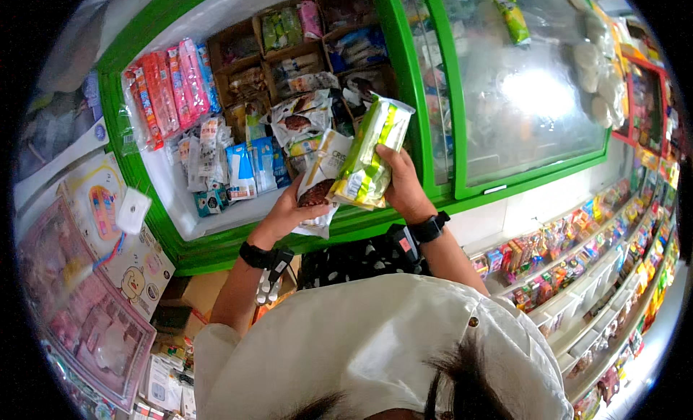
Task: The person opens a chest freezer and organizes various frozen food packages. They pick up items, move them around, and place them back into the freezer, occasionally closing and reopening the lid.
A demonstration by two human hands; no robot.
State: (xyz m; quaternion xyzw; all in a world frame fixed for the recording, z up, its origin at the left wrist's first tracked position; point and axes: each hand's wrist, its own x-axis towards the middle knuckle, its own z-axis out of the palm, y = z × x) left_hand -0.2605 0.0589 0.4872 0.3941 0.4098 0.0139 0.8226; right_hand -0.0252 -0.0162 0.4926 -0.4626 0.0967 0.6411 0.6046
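Observation:
Over the front edge of a green-framed chest freezer (pixel 346 219), my left hand (pixel 295 210) grips a white and brown ice cream wrapper (pixel 319 187). My right hand (pixel 403 176) is closed on green and white ice cream packets (pixel 373 154), which partly overlap the brown wrapper. Inside the freezer behind them lie a white packet with a chocolate ice cream picture (pixel 300 116), blue and white packets (pixel 252 168), clear-wrapped white packets (pixel 208 149) and a row of long red and pink packets (pixel 168 92).
Brown dividers (pixel 265 68) part the freezer's back section, with packets in the compartments. A sliding glass lid (pixel 530 95) covers the right side, with a green and yellow packet (pixel 509 13) on it. Shelves of small packaged goods (pixel 552 257) stand at right; a pink framed mat (pixel 86 311) lies at left.

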